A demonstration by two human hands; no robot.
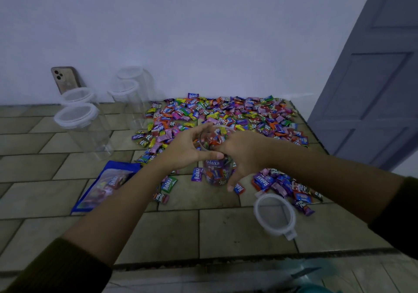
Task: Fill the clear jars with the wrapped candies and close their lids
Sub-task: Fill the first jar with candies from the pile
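At the far left a phone (65,78) leans against the wall, with four lidded empty jars (78,116) standing on the tiled surface (217,231) in front of and beside it. Nearer the camera lies a blue candy bag (104,185), partly under the left forearm. In the middle, an open jar (216,157) stands nearly full of wrapped sweets. The left hand (187,150) cups its left side, thumb stretched across the front and fingers curved round the rim. The right hand (239,157) rests against the jar's right side with fingers at the mouth; it seems to be dropping or pressing sweets in, though blur hides whether it grips any. Behind and to the right spreads the heap of candies (226,114). The loose lid (274,214) lies at the near right.
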